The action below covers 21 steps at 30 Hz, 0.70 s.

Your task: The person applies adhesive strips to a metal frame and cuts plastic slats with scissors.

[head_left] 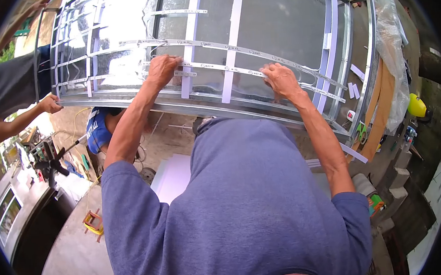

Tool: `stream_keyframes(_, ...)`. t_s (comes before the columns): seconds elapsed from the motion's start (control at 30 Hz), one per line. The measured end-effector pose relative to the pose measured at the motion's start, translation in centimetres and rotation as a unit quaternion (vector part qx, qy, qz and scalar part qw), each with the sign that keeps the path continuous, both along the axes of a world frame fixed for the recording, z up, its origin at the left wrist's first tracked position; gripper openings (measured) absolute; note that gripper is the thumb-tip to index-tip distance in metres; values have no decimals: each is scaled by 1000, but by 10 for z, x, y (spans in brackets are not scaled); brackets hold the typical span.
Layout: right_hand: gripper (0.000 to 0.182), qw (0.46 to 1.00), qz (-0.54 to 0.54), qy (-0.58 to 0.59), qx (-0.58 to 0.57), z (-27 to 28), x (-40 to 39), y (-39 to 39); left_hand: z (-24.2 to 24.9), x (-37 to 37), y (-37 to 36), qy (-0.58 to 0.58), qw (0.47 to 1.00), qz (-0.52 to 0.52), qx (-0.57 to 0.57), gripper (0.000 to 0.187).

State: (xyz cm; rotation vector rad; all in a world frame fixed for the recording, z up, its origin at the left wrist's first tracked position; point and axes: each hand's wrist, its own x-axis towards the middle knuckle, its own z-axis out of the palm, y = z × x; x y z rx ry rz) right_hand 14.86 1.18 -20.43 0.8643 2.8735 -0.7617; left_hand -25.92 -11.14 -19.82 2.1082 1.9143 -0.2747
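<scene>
A large metal frame [218,106] with a shiny sheet panel [278,11] lies in front of me, crossed by white flat bars [232,39]. Several thin white strips with printed marks run across these bars. My left hand [163,70] has its fingers closed on the nearest printed strip [210,65], close to a white bar. Farther right along the same strip, my right hand [280,79] pinches it between thumb and fingers. Both hands are just above the panel, near its front edge.
At the left a person's hand [50,104] is at the frame's corner. Another person in blue [97,133] is low beneath the frame. Wooden boards [382,108], plastic sheeting [388,49] and green-handled scissors [362,133] lie at the right. A yellow tool [93,223] sits lower left.
</scene>
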Motion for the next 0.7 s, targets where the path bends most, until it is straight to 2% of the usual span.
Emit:
stream_keyframes(0.13,18,1000,3,3,10,-2,0,3,-3,-3,-3,4,1000,-12,19,38)
stream_keyframes(0.27,12,1000,5,-7,11,0,2,3,-11,-7,-9,-43,994,-34,96,22)
stream_keyframes(0.4,10,1000,5,17,10,-11,6,1,1,-1,-7,-29,999,-12,35,19)
stream_keyframes(0.6,9,999,8,24,24,-16,12,2,7,-1,-8,-70,997,-5,34,24)
stream_keyframes(0.67,9,998,8,39,42,-18,11,1,12,-2,-7,-59,998,14,0,26)
stream_keyframes(0.7,14,1000,15,-20,15,-18,7,1,14,0,-7,-57,998,22,-17,28)
